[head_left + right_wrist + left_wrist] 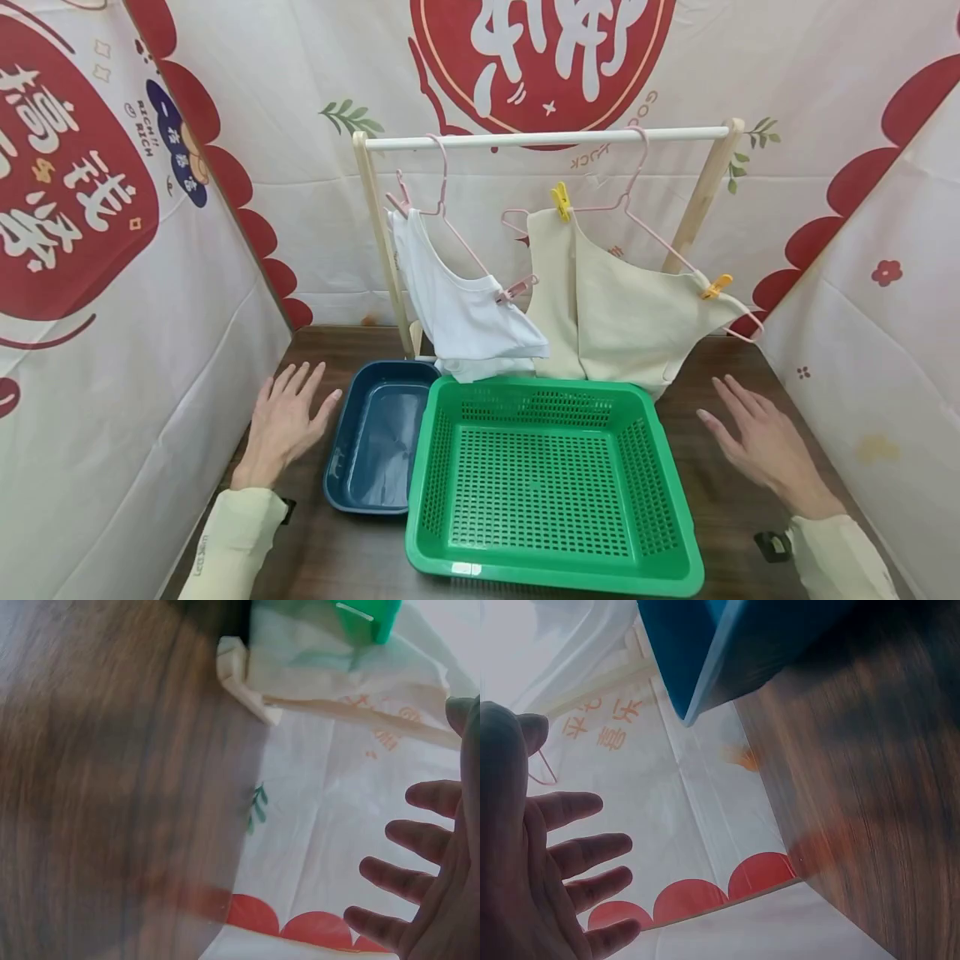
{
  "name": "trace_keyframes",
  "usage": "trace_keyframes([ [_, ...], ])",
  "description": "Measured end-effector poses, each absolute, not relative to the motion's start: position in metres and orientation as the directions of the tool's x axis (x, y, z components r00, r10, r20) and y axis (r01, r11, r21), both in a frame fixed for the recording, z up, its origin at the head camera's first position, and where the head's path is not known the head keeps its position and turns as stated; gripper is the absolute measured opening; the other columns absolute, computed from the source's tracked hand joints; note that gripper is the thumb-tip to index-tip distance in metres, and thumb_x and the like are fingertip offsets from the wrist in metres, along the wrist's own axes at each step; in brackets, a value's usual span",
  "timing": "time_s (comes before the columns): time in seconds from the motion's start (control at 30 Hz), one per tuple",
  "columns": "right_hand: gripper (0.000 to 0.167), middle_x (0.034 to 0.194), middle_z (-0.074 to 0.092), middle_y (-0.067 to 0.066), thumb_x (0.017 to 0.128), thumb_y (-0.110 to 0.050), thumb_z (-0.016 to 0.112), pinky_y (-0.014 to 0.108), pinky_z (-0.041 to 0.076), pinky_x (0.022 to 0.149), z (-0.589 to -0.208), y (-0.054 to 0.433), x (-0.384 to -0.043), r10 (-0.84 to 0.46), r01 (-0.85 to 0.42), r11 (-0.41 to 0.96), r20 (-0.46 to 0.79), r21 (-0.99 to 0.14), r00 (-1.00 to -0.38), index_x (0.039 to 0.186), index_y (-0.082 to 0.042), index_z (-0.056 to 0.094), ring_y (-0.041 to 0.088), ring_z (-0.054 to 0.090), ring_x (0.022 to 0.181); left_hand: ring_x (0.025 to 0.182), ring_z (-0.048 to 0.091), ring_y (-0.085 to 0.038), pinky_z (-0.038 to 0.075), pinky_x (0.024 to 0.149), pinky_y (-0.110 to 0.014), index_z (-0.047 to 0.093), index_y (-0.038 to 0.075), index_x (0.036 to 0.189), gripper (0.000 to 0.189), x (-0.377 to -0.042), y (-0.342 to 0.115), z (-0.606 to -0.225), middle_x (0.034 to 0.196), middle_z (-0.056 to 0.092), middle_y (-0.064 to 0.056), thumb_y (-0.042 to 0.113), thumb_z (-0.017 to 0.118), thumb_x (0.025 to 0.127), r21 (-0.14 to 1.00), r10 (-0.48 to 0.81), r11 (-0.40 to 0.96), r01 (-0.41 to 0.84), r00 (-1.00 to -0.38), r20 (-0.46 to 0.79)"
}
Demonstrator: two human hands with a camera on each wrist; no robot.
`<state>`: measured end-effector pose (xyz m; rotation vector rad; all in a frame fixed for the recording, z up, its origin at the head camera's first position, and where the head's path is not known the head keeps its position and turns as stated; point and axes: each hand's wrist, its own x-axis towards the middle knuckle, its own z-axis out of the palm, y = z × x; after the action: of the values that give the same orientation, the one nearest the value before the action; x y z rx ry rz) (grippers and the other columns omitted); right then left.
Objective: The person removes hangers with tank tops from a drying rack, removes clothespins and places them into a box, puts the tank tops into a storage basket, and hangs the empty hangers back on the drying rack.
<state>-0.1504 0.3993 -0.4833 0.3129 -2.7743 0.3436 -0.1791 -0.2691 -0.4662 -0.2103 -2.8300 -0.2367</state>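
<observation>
My left hand (pixel 285 425) is held with fingers spread, left of a dark blue tray (pixel 378 442), touching nothing. On the other side, my right hand (pixel 765 442) also has its fingers extended and holds nothing; it is to the right of a green perforated basket (pixel 551 492). Behind the basket, a white garment (pixel 465 312) hangs from a pink hanger (pixel 444 179) with pink clothespins (pixel 517 288). Beside it a beige garment (pixel 622 308) hangs from another pink hanger (pixel 637 179), pinned by a yellow clothespin (pixel 561 202) and an orange clothespin (pixel 717 287).
Both hangers hook over the white rod (pixel 540 139) of a wooden-legged rack at the back. The dark wooden table (pixel 300 550) is enclosed by printed cloth walls (pixel 885 333) left, right and behind. The basket and tray stand side by side.
</observation>
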Motion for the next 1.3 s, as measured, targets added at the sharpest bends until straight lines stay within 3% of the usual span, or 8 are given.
trace_keyframes([
  [0.4, 0.054, 0.134, 0.053, 0.031, 0.093, -0.030, 0.068, 0.067, 0.038, 0.091, -0.464, 0.379, -0.146, -0.183, -0.296, 0.924, 0.398, -0.243, -0.899, 0.135, 0.001, 0.055, 0.052, 0.049, 0.117, 0.135, 0.039, -0.046, 0.027, 0.113, -0.061, 0.045, 0.002, 0.145, 0.065, -0.173, -0.262, -0.468, 0.144, 0.047, -0.028, 0.042, 0.058, 0.096, 0.180, 0.114, 0.969, 0.170, -0.953, 0.282],
  [0.67, 0.045, 0.123, 0.061, 0.026, 0.096, -0.037, 0.065, 0.066, 0.043, 0.085, -0.450, 0.366, -0.141, -0.177, -0.264, 0.924, 0.303, -0.277, -0.937, 0.121, 0.000, 0.064, 0.048, 0.056, 0.112, 0.135, 0.038, -0.045, 0.029, 0.111, -0.063, 0.046, 0.003, 0.145, 0.063, -0.168, -0.256, -0.468, 0.145, 0.047, -0.027, 0.042, 0.057, 0.097, 0.238, 0.114, 0.955, 0.179, -0.959, 0.261],
  [0.83, 0.044, 0.121, 0.063, 0.025, 0.095, -0.037, 0.066, 0.066, 0.045, 0.083, -0.443, 0.360, -0.139, -0.186, -0.263, 0.921, 0.268, -0.287, -0.945, 0.119, 0.000, 0.065, 0.047, 0.058, 0.109, 0.134, 0.040, -0.044, 0.030, 0.110, -0.064, 0.047, 0.004, 0.145, 0.062, -0.166, -0.251, -0.468, 0.144, 0.049, -0.025, 0.042, 0.057, 0.098, 0.281, 0.113, 0.942, 0.186, -0.960, 0.256],
  [1.3, 0.038, 0.112, 0.069, 0.019, 0.091, -0.032, 0.071, 0.061, 0.050, 0.079, -0.429, 0.344, -0.142, -0.248, -0.349, 0.896, 0.341, -0.276, -0.907, 0.115, -0.003, 0.068, 0.040, 0.065, 0.099, 0.129, 0.048, -0.039, 0.039, 0.104, -0.063, 0.053, 0.006, 0.140, 0.057, -0.156, -0.234, -0.464, 0.139, 0.055, -0.020, 0.044, 0.060, 0.097, 0.367, 0.141, 0.901, 0.232, -0.956, 0.259],
])
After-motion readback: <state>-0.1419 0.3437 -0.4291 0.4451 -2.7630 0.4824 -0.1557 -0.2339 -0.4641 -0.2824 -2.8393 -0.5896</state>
